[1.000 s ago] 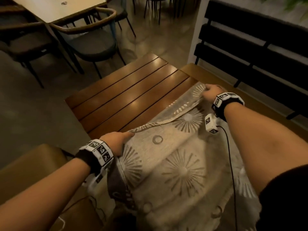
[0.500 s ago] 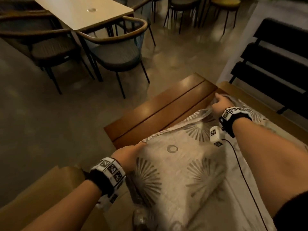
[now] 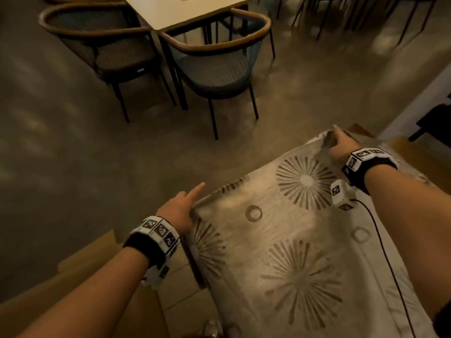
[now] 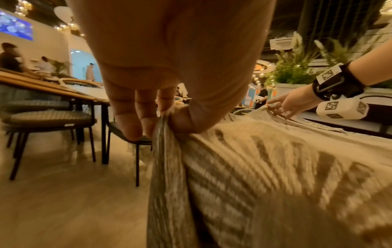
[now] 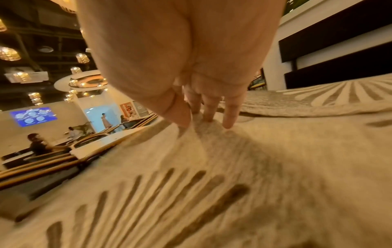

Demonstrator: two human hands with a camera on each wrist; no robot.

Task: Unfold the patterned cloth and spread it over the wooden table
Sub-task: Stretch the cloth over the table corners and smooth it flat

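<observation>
Our left hand (image 3: 179, 211) pinches the patterned cloth (image 3: 288, 252) at its far left corner while our right hand (image 3: 343, 146) pinches the far right corner, the cloth draped across the counter (image 3: 358, 129).

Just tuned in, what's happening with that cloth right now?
A person is spreading the patterned cloth over a wooden table. The left hand pinches the cloth's near-left corner at the far edge, with the index finger pointing out. The right hand holds the far-right corner, though its grip is hard to make out. The cloth hides nearly all of the tabletop; only a bit of wood shows beyond the right hand.
</observation>
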